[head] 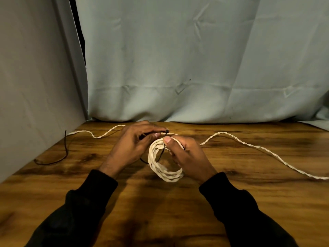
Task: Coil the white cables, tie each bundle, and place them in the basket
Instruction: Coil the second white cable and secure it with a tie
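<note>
Coiled bundle [165, 163] of white twisted cable stands on edge near the middle of the desk [249, 202], its lower arc resting on the wood, its top held up between both hands.

Right hand [188, 154]: fingers curled round the right side of the coil, thumb pressed on the top strands. Firm hold on the bundle.

Left hand [131, 145]: thumb and forefinger closed in a pinch on a thin black tie [162, 150] at the crown of the coil. The tie runs down through the coil's opening; a small dark nub, probably its head or knot, shows just above the thumbs. Whether it is already locked I cannot tell.

Step in hand, as I judge it: cinching the tie round this bundle.

Doing it well:
- Keep the right thumb clamped so the loops stay stacked and do not spring apart.
- Pull the tie's free end away from the coil in line with the nub, not sideways, so it snugs evenly.
- Gather every strand inside the tie; a loop left out will slacken the bundle.
- Tighten only until the strands stop sliding.

Loose white cable [267, 154] trails across the desk to the right edge; another stretch [99, 135] runs to the far left. A spare black tie [60, 157] lies at the left, well apart. Basket not in view.
</note>
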